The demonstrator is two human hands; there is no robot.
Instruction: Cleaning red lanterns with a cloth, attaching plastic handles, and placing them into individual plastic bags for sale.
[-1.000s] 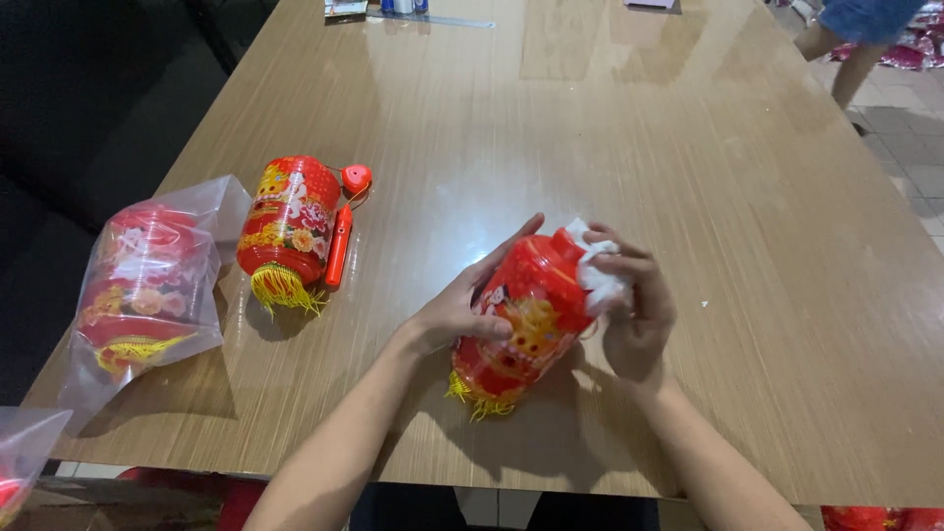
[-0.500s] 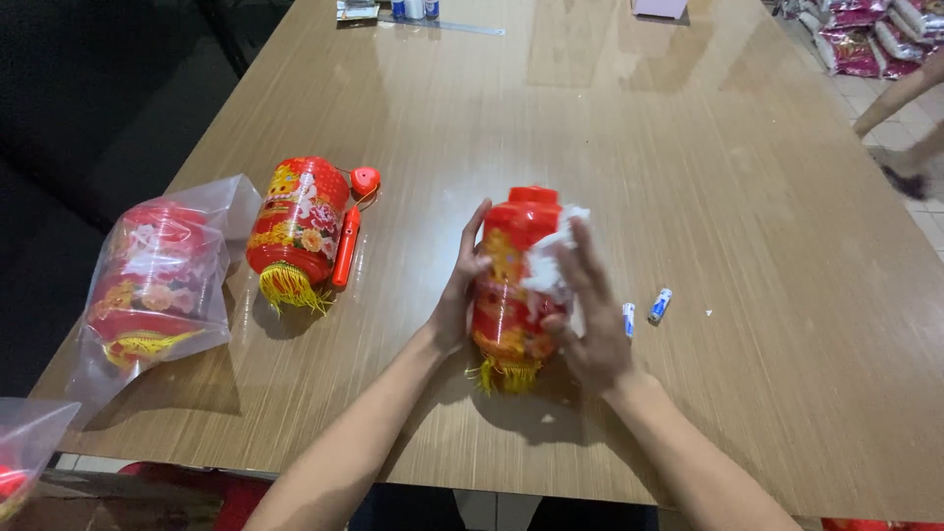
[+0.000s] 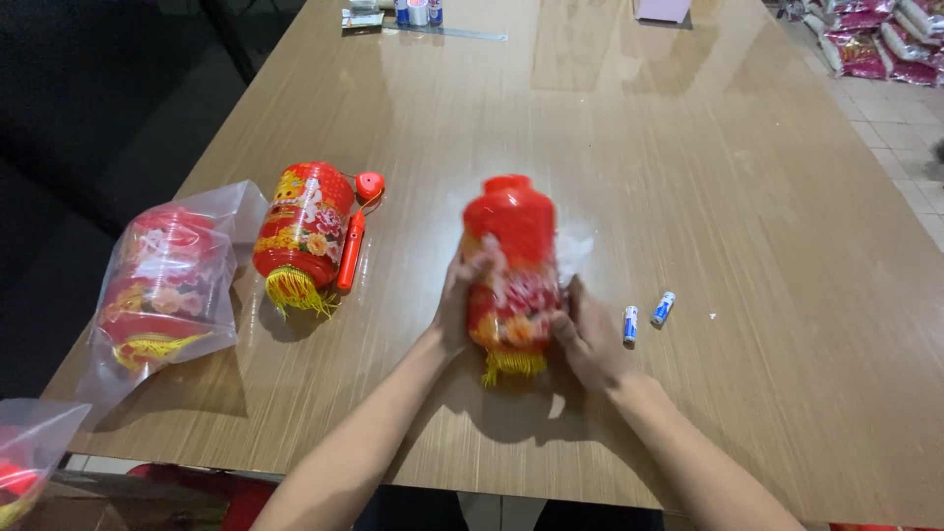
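Note:
I hold a red paper lantern [image 3: 511,265] with gold print and a yellow fringe upright over the wooden table [image 3: 688,177]. My left hand [image 3: 459,307] grips its left side and my right hand [image 3: 590,334] grips its lower right side. A bit of clear plastic shows behind the lantern on the right. Two small blue-and-white batteries [image 3: 646,317] lie on the table just right of my right hand.
A second red lantern [image 3: 303,228] with a red stick handle [image 3: 351,250] lies on its side to the left. Further left is a bagged lantern [image 3: 162,280] in clear plastic; another bag [image 3: 25,457] sits at the bottom left corner. Small items stand at the table's far edge.
The lantern has been turned from tilted to upright and shifted slightly right. The white plastic that was around its top is mostly off. The two batteries came into view beside my right hand.

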